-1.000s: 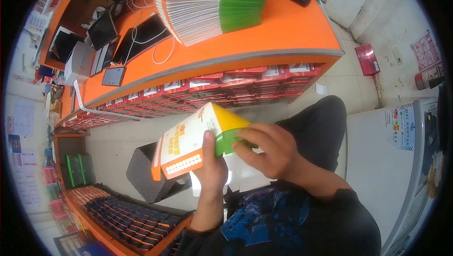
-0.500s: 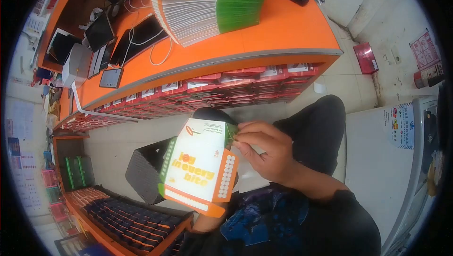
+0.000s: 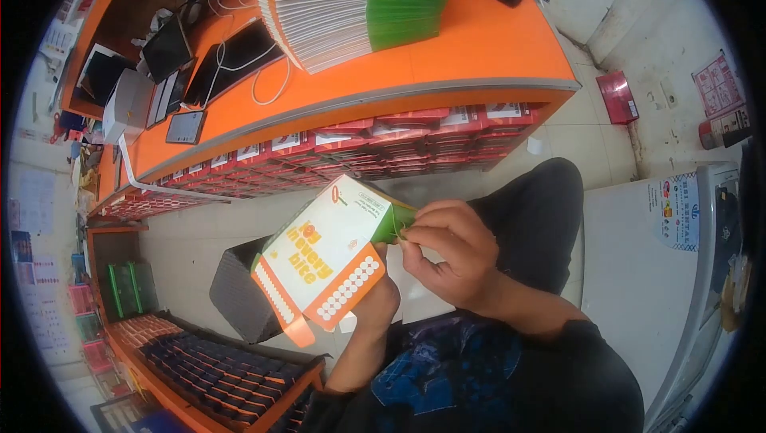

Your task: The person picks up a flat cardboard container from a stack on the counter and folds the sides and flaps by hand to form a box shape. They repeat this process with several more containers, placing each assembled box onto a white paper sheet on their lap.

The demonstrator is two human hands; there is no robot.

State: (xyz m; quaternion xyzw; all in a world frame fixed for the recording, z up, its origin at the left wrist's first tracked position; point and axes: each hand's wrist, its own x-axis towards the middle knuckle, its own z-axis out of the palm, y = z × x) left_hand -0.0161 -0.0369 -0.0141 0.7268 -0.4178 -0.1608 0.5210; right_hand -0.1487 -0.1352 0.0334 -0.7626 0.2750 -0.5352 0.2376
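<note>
One carton point(image 3: 319, 246), printed "joy in every bite", was in both hands, in front of the bench point(image 3: 487, 46). Left hand point(image 3: 375, 299) gripped its underside; most fingers hidden behind it. Right hand point(image 3: 453, 253) pinched the green flap point(image 3: 394, 223); exact fingertip contact unclear. On the bench: one phone point(image 3: 186, 127); one fanned carton stack point(image 3: 335, 14), top cut off, count unreadable. Right of the bench: one red box point(image 3: 617, 98).
</note>
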